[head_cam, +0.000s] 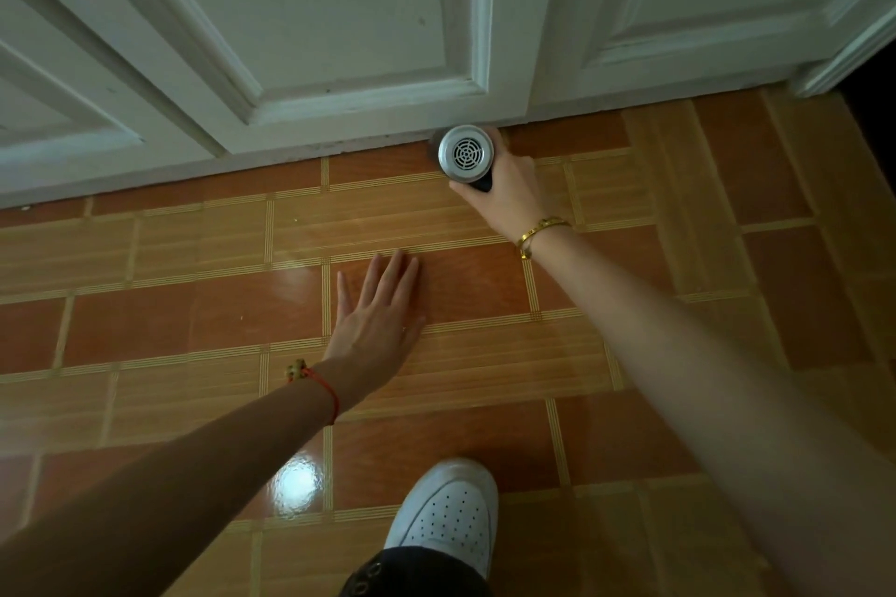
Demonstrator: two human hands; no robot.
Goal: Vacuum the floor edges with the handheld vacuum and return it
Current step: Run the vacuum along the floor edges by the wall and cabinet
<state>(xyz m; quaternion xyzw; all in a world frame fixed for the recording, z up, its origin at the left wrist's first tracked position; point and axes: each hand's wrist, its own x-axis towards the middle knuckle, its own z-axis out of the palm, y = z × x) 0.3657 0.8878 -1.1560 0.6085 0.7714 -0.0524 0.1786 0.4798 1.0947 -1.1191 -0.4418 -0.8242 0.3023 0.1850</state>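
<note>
1 handheld vacuum (466, 155) shows in the head view, nose down where the floor (194, 320) meets the door (339, 15). The right hand (506, 192) grips its barrel. The left hand (378, 310) lies flat on the tiles, fingers straight, holding nothing. The vacuum looks light, rigid and smooth, best held mid-barrel. 2 hands, 1 shoe (448, 514).

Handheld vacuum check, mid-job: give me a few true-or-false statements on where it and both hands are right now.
1. The right hand grips the handheld vacuum. True.
2. The vacuum is at the foot of the white door. True.
3. The left hand holds a cloth. False: it lies flat on the tiled floor, fingers straight, holding nothing.
4. The gold bracelet is on the left wrist. False: it is on the right wrist.
</note>
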